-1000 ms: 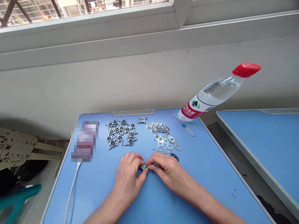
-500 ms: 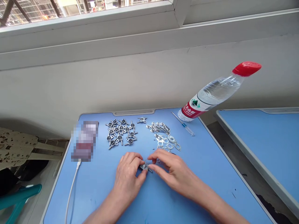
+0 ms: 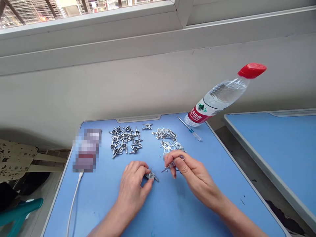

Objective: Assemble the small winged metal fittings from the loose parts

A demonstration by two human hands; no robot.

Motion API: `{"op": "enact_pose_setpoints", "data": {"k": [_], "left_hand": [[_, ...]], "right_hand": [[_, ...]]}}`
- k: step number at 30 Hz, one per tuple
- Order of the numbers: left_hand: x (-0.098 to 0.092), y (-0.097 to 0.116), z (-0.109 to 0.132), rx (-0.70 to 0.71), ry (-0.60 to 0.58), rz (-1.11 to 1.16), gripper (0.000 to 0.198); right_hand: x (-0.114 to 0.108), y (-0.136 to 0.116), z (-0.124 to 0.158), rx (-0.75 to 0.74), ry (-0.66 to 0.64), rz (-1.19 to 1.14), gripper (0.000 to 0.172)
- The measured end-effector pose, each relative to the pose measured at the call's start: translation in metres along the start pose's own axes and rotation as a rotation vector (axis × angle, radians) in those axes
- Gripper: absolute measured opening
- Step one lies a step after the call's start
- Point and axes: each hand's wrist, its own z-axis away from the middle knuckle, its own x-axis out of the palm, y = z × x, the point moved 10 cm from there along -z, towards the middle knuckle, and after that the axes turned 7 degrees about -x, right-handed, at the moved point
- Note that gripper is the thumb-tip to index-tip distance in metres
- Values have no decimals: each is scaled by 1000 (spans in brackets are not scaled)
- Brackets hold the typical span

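Observation:
My left hand [image 3: 134, 182] rests on the table, thumb and fingertips closed on a small metal valve-like fitting [image 3: 150, 175]. A thin pin stands upright from the fitting's middle, and a short stub points to the right. My right hand [image 3: 195, 171] is raised a little to the right of it, gripping a small screwdriver [image 3: 172, 163] with a clear handle. Its thin metal tip points down and left, apart from the fitting. The fingers hide part of the handle. Flat metal plates [image 3: 178, 145] lie just behind my right hand, partly covered by it.
Several similar fittings with dark round centres [image 3: 125, 135] lie at the back left, and one fitting [image 3: 147, 126] sits apart. Metal levers [image 3: 164, 133] are piled right of them. A second screwdriver [image 3: 191, 130] lies near a water bottle [image 3: 204, 108]. A blurred, phone-like object [image 3: 87, 151] has a white cable [image 3: 74, 204].
My right hand has moved back and right from the fitting, and the screwdriver now shows in its fingers. My left hand stays on the fitting. The view has shifted slightly.

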Motion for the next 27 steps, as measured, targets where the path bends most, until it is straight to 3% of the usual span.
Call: {"op": "enact_pose_setpoints", "data": {"k": [12, 27], "left_hand": [[0, -1, 0, -9, 1, 8, 17], [0, 0, 0, -14, -6, 0, 13]], "right_hand": [[24, -1, 2, -41, -171, 102, 33], [24, -15, 2, -116, -178, 168, 33]]}}
